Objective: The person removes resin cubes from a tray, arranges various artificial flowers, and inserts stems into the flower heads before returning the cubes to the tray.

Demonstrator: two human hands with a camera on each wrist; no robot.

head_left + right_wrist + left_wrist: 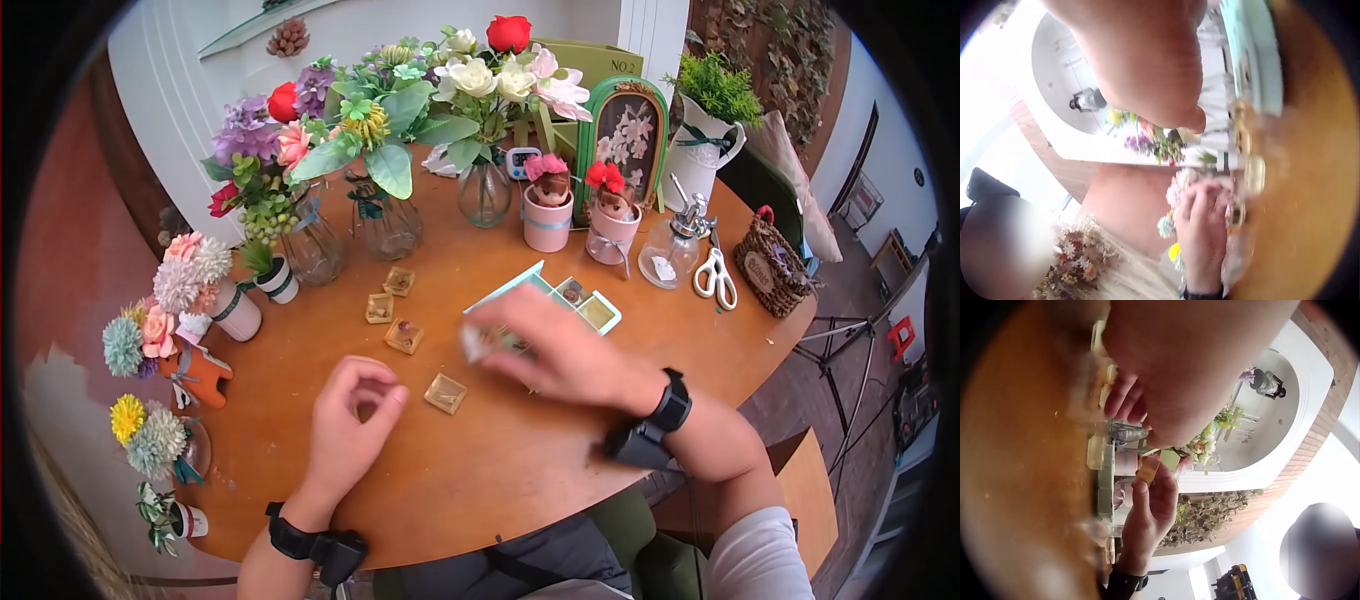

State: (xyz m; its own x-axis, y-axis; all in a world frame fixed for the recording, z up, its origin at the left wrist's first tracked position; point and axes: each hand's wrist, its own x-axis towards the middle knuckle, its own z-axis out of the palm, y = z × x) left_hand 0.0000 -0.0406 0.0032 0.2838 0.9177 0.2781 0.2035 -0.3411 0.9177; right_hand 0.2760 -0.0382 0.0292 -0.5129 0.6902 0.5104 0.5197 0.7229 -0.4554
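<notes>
My right hand (545, 345) is over the near-left side of a mint-green compartment tray (603, 312) and pinches a small amber box, blurred in the head view. The left wrist view shows that box (1148, 470) between the thumb and fingers of my right hand (1155, 509). To its left, my left hand (352, 420) hangs above the table with loosely curled fingers and nothing visible in them. Between the hands lies a square amber box (445, 394). Farther back rest similar boxes (404, 337), (379, 308) and another box (399, 281). My right hand hides part of the tray.
Flower vases (390, 225) and small pots line the table's back and left. Behind the tray are two pink doll cups (547, 222), a green arched frame (630, 140) and a glass bottle (668, 255). White scissors (715, 278) and a woven basket (773, 265) stand at the right.
</notes>
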